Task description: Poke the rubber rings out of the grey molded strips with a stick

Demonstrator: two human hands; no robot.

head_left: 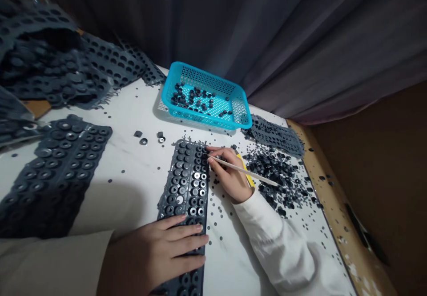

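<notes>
A dark rubber sheet studded with small moulded rings lies on the white table in front of me. My left hand rests flat on its near end, fingers stretched out across it. My right hand sits at the sheet's far right edge and pinches a thin pale stick like a pen, its tip touching the rings near the top corner. A yellow object shows just under that hand.
A blue mesh basket holding several loose black rings stands behind the sheet. A heap of black rings and scraps lies to the right. More punched rubber sheets cover the left and back left. The table's wooden edge runs along the right.
</notes>
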